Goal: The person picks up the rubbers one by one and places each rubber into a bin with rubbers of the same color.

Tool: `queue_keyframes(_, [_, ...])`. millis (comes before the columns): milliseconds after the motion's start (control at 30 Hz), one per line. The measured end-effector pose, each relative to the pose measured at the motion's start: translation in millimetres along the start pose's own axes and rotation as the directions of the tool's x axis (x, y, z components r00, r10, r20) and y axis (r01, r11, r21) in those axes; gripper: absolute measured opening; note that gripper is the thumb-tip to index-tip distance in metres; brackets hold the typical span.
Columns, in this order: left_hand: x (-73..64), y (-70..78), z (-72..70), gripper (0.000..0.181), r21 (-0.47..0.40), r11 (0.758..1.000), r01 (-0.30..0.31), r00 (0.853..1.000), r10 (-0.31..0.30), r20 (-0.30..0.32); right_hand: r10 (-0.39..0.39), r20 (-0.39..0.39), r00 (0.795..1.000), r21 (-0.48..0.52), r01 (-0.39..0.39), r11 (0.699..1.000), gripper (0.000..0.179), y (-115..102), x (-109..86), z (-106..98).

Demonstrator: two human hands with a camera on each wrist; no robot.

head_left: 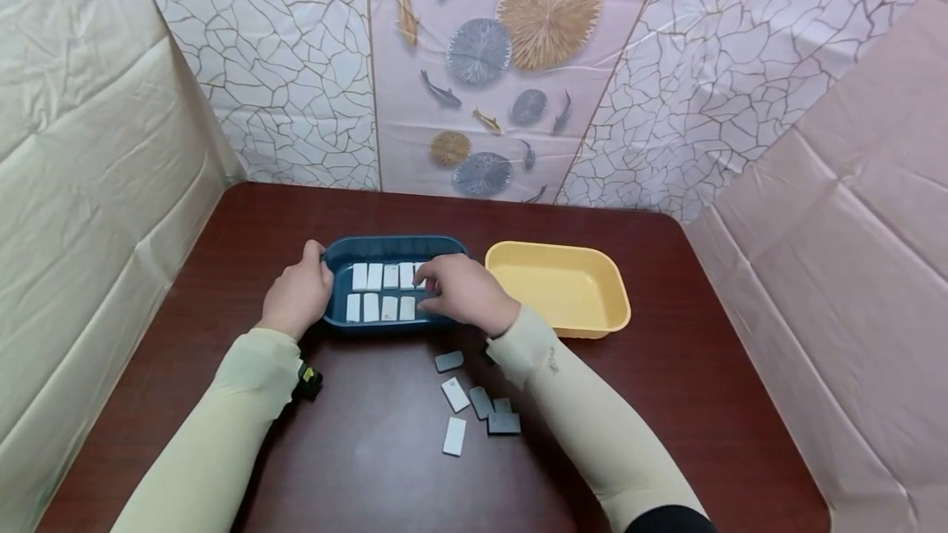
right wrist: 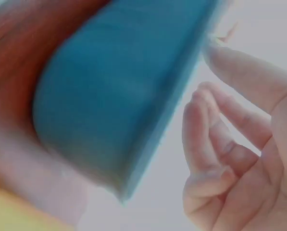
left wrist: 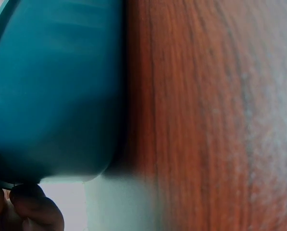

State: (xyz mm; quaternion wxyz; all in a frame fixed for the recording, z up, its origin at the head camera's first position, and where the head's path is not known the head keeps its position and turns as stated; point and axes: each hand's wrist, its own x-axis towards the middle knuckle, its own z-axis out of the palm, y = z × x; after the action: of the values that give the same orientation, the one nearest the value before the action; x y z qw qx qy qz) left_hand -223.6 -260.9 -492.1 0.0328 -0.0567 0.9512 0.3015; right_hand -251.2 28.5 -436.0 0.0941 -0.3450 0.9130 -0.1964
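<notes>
A dark blue tray [head_left: 396,327] stands on the table, holding two rows of small white tiles [head_left: 371,307]. My left hand [head_left: 298,290] grips its left end at the rim; curled fingertips [left wrist: 37,207] show beside the tray wall [left wrist: 56,91] in the left wrist view. Over the right end reaches my right hand [head_left: 470,290], index fingertip right at the last white tile of the back row, thumb apart from it. A small red patch shows beneath these fingers. In the right wrist view, the other fingers [right wrist: 201,139] bend loosely outside the tray's rim [right wrist: 150,149].
A yellow basin [head_left: 555,294] stands right of the blue tray. Loose tiles lie in front, white ones [head_left: 455,437] and grey ones [head_left: 504,424], some overlapping. Patterned cloth walls [head_left: 296,64] enclose the brown table [head_left: 355,451] at the back and sides.
</notes>
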Motion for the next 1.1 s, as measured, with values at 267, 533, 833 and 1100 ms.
queue_keyframes(267, [-1.5,1.5,0.1,0.039,0.011,1.000,0.013,1.000,-0.013,-0.001,-0.087,0.160,0.983,-0.114,0.106,0.988,0.030,-10.9,-82.6,3.4])
queue_keyframes(533, [-0.4,4.8,2.0,0.041,0.020,1.000,0.020,1.000,-0.020,0.006,-0.036,0.223,0.974,-0.239,0.090,0.967,0.042,-7.7,-111.0,38.3])
queue_keyframes(833, [-1.5,4.9,3.1,0.041,0.033,0.999,0.027,1.000,-0.027,0.004,-0.050,0.202,0.978,-0.268,0.104,0.958,0.042,-3.2,-112.3,47.5])
queue_keyframes(1100, [-1.7,4.9,3.5,0.039,0.034,0.999,0.013,1.000,-0.013,-0.005,-0.052,0.182,0.982,-0.298,0.105,0.949,0.040,-0.9,-112.2,49.5])
